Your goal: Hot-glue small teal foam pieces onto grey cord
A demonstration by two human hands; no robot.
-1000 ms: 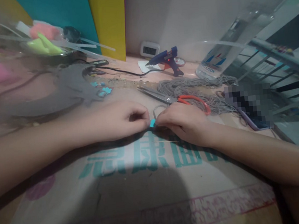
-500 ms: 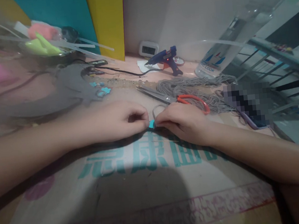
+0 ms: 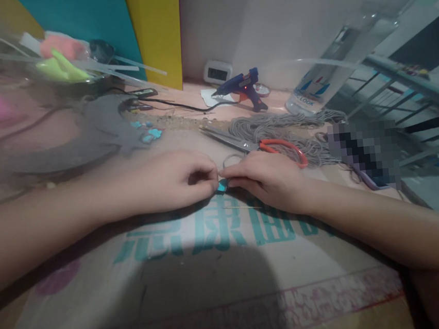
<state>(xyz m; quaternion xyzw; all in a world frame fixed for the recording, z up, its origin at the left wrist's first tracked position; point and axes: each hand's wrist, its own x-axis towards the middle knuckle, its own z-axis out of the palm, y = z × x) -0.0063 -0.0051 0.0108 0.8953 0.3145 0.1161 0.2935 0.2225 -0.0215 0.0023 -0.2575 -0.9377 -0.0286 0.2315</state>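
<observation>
Between my fingertips is a small turquoise piece (image 3: 222,186), mostly covered, so its exact kind does not show. My left hand (image 3: 182,178) pinches its left side with thumb and forefinger. From the other side my right hand (image 3: 267,180) meets it, its thumb at the piece and its forefinger extended just above. A thin grey cord loop (image 3: 232,160) lies just behind the fingers. Below them a thin pale stick (image 3: 243,207) rests on the printed cardboard (image 3: 215,278). Scissors with red handles (image 3: 251,145) lie right behind my right hand.
Behind the scissors is a heap of grey cord (image 3: 278,125). A blue glue gun (image 3: 243,85), its red light lit, stands near a white digital clock (image 3: 217,72). A clear bottle (image 3: 309,91) and a phone (image 3: 366,160) are at right. Turquoise flower shapes (image 3: 153,134) lie at left.
The turquoise piece has tilted and sits slightly lower between my fingertips. My right forefinger has stretched left, over the piece towards my left fingers. My left hand has hardly moved.
</observation>
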